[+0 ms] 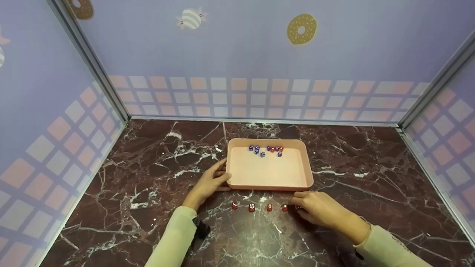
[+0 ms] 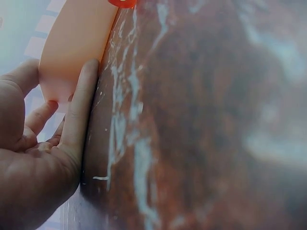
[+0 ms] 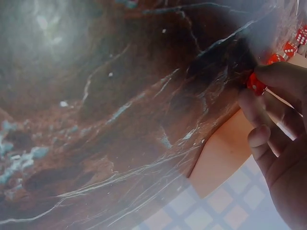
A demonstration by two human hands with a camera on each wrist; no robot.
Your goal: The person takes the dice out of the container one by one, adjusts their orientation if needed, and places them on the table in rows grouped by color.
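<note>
A shallow pale pink tray (image 1: 267, 183) stands on the marbled table. My left hand (image 1: 212, 181) holds its front left corner, thumb at the rim and fingers against the wall; in the left wrist view, a finger lies low along the tray (image 2: 76, 38). Several red dice, one of them a red die (image 1: 252, 207), form a row in front of the tray. At the row's right end, my right hand (image 1: 315, 207) pinches a red die (image 3: 255, 84) between thumb and finger, low at the table. Blue dice (image 1: 262, 154) and a few red dice (image 1: 281, 148) lie toward the tray's back.
The dark marbled table (image 1: 167, 148) runs back to a purple panel (image 1: 241, 48) with printed squares and sweets. Side panels (image 1: 44, 122) stand left and right, joined by metal corner posts. A black band (image 1: 201, 228) is on the left wrist.
</note>
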